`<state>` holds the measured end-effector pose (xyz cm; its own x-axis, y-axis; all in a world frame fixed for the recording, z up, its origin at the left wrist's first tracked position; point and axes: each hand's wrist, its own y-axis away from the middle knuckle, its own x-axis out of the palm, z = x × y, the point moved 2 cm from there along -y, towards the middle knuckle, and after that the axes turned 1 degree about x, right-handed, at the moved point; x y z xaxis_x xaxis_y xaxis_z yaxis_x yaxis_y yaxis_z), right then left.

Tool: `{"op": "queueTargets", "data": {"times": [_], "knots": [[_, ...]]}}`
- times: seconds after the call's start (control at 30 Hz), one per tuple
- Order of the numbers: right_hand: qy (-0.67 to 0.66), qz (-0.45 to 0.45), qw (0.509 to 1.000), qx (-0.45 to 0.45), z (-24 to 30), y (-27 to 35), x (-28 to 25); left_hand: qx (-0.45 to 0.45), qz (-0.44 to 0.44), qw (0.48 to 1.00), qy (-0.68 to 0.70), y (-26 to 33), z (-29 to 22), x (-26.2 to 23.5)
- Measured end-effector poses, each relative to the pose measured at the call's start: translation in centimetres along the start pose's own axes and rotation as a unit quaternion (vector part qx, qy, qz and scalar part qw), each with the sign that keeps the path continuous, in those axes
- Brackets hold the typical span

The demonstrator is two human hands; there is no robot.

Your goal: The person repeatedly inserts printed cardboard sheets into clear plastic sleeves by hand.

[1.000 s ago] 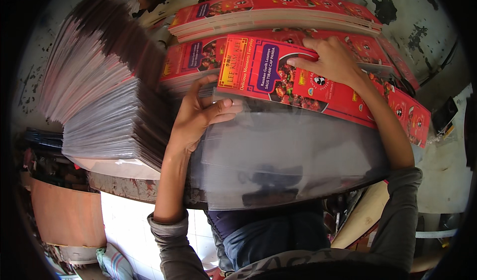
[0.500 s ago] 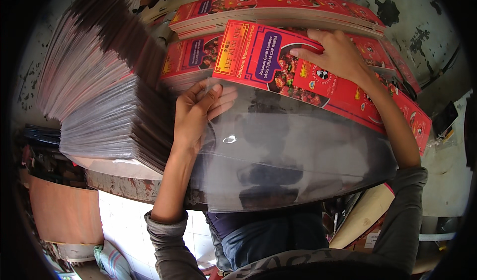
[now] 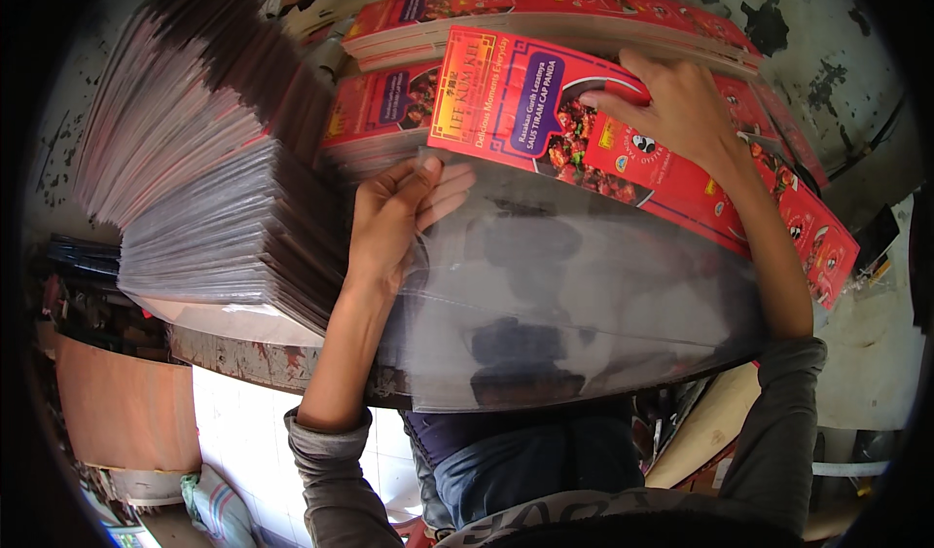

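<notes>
A long red printed strip [image 3: 530, 100] with food pictures and a purple panel slants down to the right above a clear plastic sleeve [image 3: 623, 305]. My right hand [image 3: 676, 115] grips this strip at its upper edge, thumb on its face. Below the strip's left end, my left hand [image 3: 394, 207] pinches the sleeve's upper left corner between thumb and forefinger, the other fingers held out loosely. The sleeve lies across the table's near edge, with dark reflections on it. Whether the strip's lower edge is inside the sleeve or over it, I cannot tell.
A tall, fanned pile of plastic-covered sheets [image 3: 204, 227] rises at the left, close to my left forearm. Stacks of red strips [image 3: 574, 47] lie along the back, with a second stack [image 3: 379, 110] nearer. A dark phone-like object [image 3: 876, 237] is at the right.
The red strip and my right hand have shifted slightly right, and the strip's left end has risen a little. My left hand moved a little right, still pinching the sleeve.
</notes>
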<state>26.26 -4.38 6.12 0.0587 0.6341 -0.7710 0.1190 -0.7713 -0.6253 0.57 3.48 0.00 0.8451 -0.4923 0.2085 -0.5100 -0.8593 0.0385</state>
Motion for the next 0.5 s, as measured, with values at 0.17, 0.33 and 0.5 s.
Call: {"op": "queueTargets", "data": {"times": [0.17,0.33,0.5], "knots": [[0.001,0.013,1.000,0.018,0.04,0.02,-0.20,-0.002,-0.004,1.000,-0.007,0.00,-0.17,0.00],[0.006,0.020,1.000,0.018,0.03,-0.20,-0.60,0.001,-0.015,1.000,-0.009,0.08,-0.35,0.15],[-0.009,0.008,1.000,0.009,0.46,0.13,-0.32,0.006,-0.010,1.000,-0.009,-0.06,-0.03,0.02]]}}
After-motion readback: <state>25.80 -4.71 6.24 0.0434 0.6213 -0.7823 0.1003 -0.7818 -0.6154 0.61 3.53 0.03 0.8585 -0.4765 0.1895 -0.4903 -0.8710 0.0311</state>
